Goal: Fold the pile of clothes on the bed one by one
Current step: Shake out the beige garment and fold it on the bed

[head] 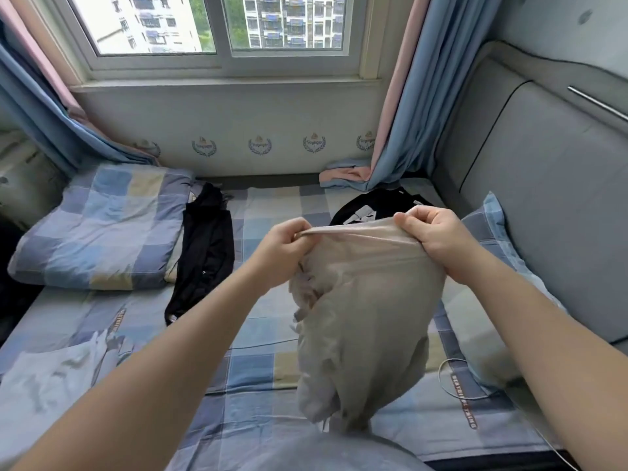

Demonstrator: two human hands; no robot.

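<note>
Bare forearms (176, 351) reach up-frame; left hand (285, 244) and right hand (433, 232) each pinch the top edge of a thin beige fabric garment (360, 317) dangling mid-frame over the blue checked bedsheet (258, 368). Best slide the pinches apart, then lay it flat.

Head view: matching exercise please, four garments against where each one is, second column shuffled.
1. beige garment
2. long black garment
3. black printed shirt
4. pale blue garment

A. near left part of the bed
B. held up by left hand and right hand
C. beside the folded quilt
D. beyond the hands, next to the pillow

Pairs: 1-B, 2-C, 3-D, 4-A.
</note>
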